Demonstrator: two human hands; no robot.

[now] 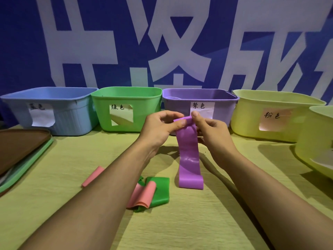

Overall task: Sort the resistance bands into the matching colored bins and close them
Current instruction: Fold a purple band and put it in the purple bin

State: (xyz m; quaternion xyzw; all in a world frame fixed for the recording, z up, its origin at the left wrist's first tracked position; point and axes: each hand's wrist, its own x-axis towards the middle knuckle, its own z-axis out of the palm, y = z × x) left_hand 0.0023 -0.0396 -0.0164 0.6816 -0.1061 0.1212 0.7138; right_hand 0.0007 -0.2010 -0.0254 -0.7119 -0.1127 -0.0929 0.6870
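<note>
At the centre of the frame, both hands pinched the top end of the purple band (189,156): the left hand (162,127) gripped it between thumb and forefinger, and the right hand (209,129) held the same fold from the other side. The band hung from there in a loose wave, its lower end curled on the table (72,204), just in front of the purple bin (180,105). It looked thin, soft and light, a limp strip that would flop and stretch rather than hold shape, so gathering or folding it first seemed the surest way to drop it in whole. Lower centre, a pink band (142,195) lay crumpled over a green band (162,192), touching; another pink band (92,176) lay rolled to their left, partly behind the forearm. Across the upper middle stood the blue bin (75,116), green bin (144,109), purple bin and a yellow bin (248,120) labelled pink, all open. Lids (21,147) were stacked at the left edge.
</note>
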